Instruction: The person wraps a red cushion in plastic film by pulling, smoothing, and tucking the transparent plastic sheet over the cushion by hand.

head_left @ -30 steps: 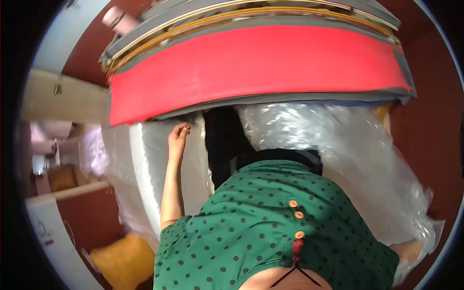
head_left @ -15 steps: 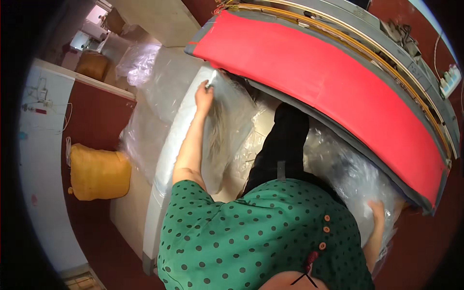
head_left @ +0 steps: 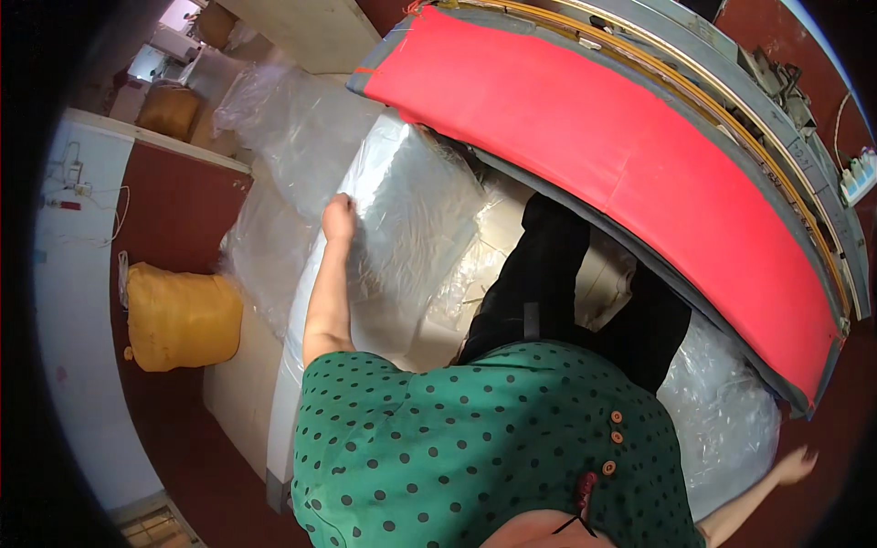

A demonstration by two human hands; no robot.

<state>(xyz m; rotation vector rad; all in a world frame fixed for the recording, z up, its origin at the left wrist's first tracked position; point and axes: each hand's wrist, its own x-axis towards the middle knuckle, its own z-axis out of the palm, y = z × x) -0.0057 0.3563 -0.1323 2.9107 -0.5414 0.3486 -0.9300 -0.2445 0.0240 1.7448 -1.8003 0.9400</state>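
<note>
My left hand (head_left: 338, 219) is closed on the edge of a large white pack wrapped in clear plastic (head_left: 402, 219) that lies under a long red-topped table (head_left: 603, 146). My right hand (head_left: 793, 464) hangs out at the lower right with its fingers spread, holding nothing, just beside another clear-wrapped bundle (head_left: 722, 411). My green dotted top (head_left: 475, 447) and dark trousers (head_left: 539, 283) fill the lower middle of the view and hide part of the packs.
A stuffed yellow sack (head_left: 183, 315) sits on the dark red floor at the left, by a white wall (head_left: 78, 320). More loose clear plastic (head_left: 292, 119) lies beyond the pack. The table carries a grey frame with rails (head_left: 731, 82) along its far side.
The view has swung further round. My left hand has drawn back along the plastic-wrapped pack toward me, and my right hand has moved out to the lower right, clear of the bundle.
</note>
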